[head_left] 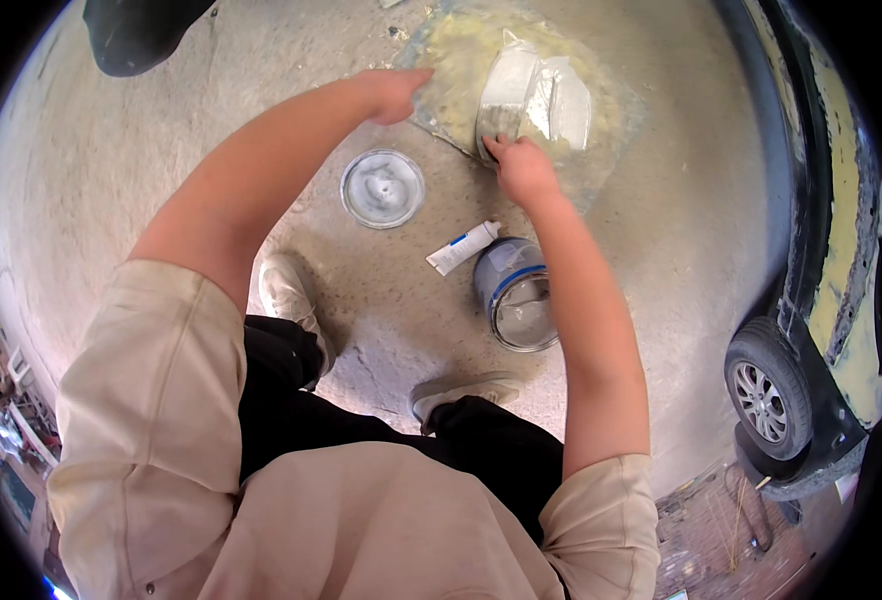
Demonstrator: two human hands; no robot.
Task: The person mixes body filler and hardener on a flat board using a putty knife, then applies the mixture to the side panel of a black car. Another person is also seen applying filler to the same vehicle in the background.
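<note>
A thin sheet used as a mixing board (448, 112), smeared yellow and grey, lies on the floor ahead of me. My left hand (397, 96) grips its left edge, a finger resting on top and the others partly hidden. In my right hand (524, 170) is a wide, flat putty spreader (499, 118), its blade against the board and coated with white paste. More white body filler (567, 104) lies in a glossy heap just right of the blade.
Nearer me are a round can lid (383, 188) smeared with grey, a white tube (464, 248) and an opened can of filler (526, 308) beside my right forearm. A car body with a wheel (767, 400) stands at the right. A dark rounded object (141, 35) is at the far left.
</note>
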